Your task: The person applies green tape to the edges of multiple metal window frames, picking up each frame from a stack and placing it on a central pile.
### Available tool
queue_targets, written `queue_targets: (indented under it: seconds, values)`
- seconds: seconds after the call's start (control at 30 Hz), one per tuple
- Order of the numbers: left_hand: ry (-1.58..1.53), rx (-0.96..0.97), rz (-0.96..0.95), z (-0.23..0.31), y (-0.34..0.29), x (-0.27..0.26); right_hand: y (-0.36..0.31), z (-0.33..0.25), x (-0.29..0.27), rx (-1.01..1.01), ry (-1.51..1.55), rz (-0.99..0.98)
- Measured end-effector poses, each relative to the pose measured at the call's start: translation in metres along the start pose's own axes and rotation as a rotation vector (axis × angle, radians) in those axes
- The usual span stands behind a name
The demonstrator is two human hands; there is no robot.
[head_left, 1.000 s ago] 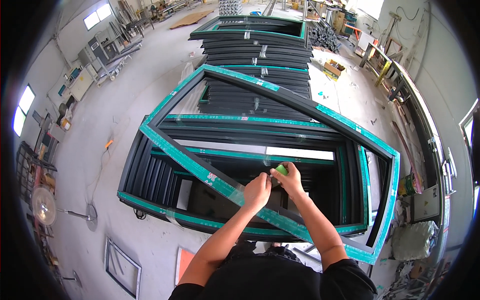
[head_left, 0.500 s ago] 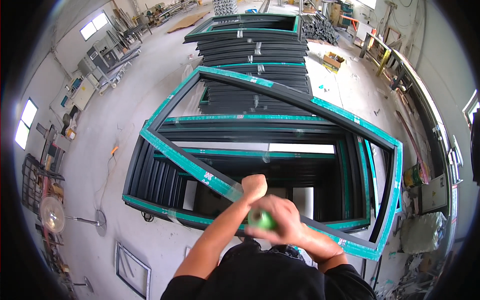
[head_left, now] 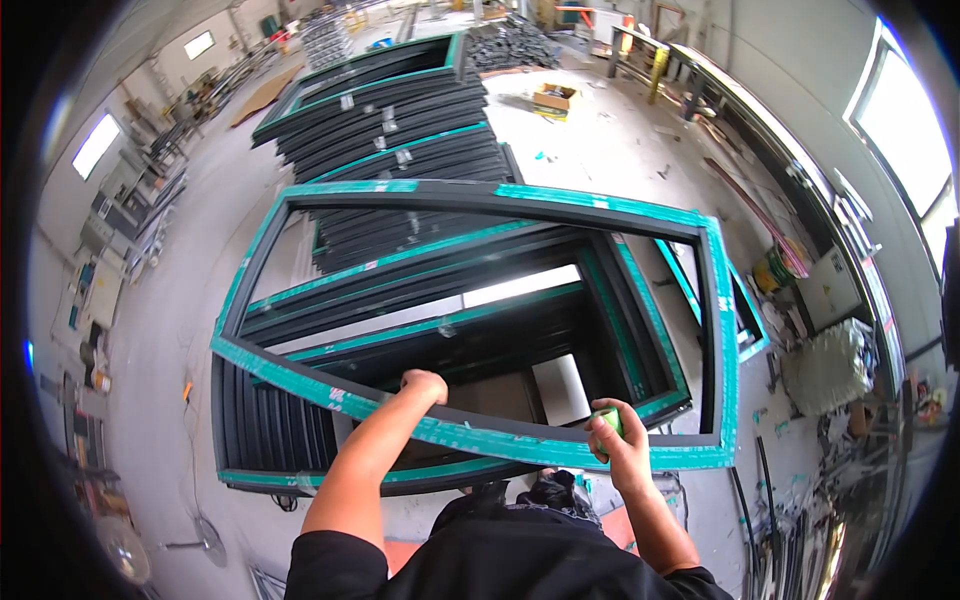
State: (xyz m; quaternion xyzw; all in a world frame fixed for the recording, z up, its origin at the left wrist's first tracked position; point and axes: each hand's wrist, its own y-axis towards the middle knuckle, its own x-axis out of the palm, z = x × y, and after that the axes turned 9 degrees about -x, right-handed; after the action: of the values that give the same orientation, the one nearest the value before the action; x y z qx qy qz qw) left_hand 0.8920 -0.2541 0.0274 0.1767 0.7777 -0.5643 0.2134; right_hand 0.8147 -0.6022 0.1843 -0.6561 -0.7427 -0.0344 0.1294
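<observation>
A dark rectangular window frame [head_left: 470,430], with green film along its sides, lies askew across a stack of similar frames [head_left: 290,480]. My left hand [head_left: 426,386] is closed over the near rail of this top frame, its fingertips hidden inside the opening. Farther right along that rail, my right hand [head_left: 622,445] grips a small green roll of tape [head_left: 606,421], thumb and fingers around it. The hand is right at the rail, though I cannot tell whether the roll touches it.
Beyond stands a taller pile of dark frames [head_left: 400,130]. An open cardboard box [head_left: 553,98] sits on the floor at far right. Along the right wall run a workbench [head_left: 720,95] and a wrapped bundle [head_left: 828,365]. A fan [head_left: 125,550] stands at lower left.
My right hand has moved away from my left, rightward along the near rail, carrying the green roll. The top frame has turned and lies less slanted; the whole view has swung right.
</observation>
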Motion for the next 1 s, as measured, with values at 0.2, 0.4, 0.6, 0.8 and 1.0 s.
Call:
queue_targets:
  seconds: [0.2, 0.4, 0.6, 0.8, 1.0]
  values:
    - [-0.453, 0.386, 0.812, 0.085, -0.092, -0.027, 0.004, 0.014, -0.074, -0.32, -0.605, 0.275]
    - [-0.581, 0.631, 0.945, 0.207, -0.176, 0.001, 0.023, 0.011, -0.138, -0.479, -1.063, 0.167]
    - [-0.587, 0.546, 1.032, 0.217, -0.175, 0.004, 0.007, 0.007, -0.166, -0.557, -1.057, 0.224]
    - [-0.567, 0.527, 1.018, 0.222, -0.181, 0.007, -0.056, 0.002, -0.203, -0.552, -0.807, 0.466]
    - [-0.538, 0.394, 1.007, 0.228, -0.18, 0.012, -0.154, -0.015, -0.251, -0.22, -0.319, 0.805]
